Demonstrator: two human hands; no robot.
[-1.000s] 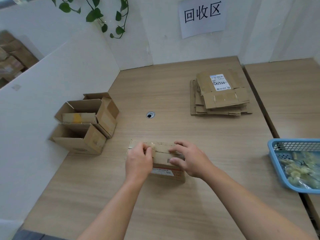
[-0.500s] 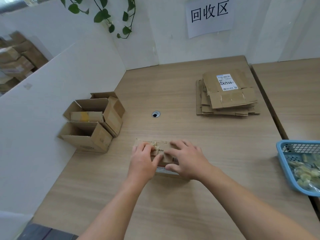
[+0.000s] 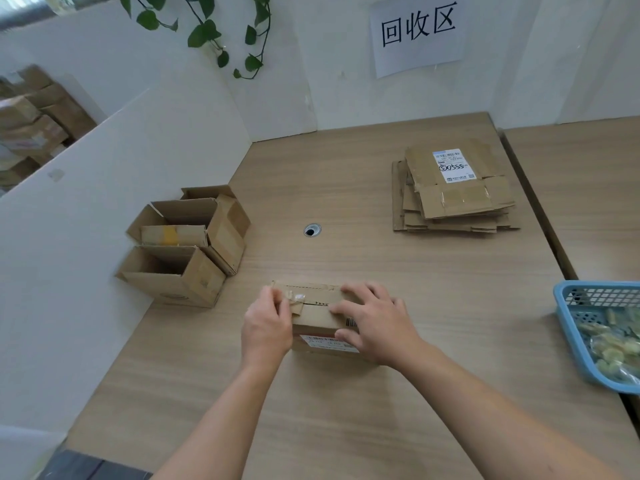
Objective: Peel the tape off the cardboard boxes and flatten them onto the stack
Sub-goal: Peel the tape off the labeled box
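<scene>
Left hand (image 3: 266,327) pinches tape (image 3: 297,304), right hand (image 3: 379,323) flat on the box (image 3: 320,323)

Left hand sits at the box's left end, fingers and thumb curled together on a lifted, crinkled end of clear tape from the top seam; right hand lies on the box's top with fingers straight and spread, pressing down and gripping nothing; the box, closed, stands on the wooden surface (image 3: 346,410) near the person, a red-and-white label on its near face; well beyond it to the right lies the stack (image 3: 453,206) of flattened cardboard, its top piece bearing a white shipping label; against the white partition (image 3: 104,209) on the left stand open boxes (image 3: 187,251), touching one another, flaps up; a blue basket (image 3: 565,320) at the right edge holds crumpled pale scraps, too blurred to name; a small round cable hole (image 3: 312,230) lies between the open boxes and the stack; a paper sign (image 3: 417,32) hangs on the back wall, a trailing green plant (image 3: 207,32) to its left.
</scene>
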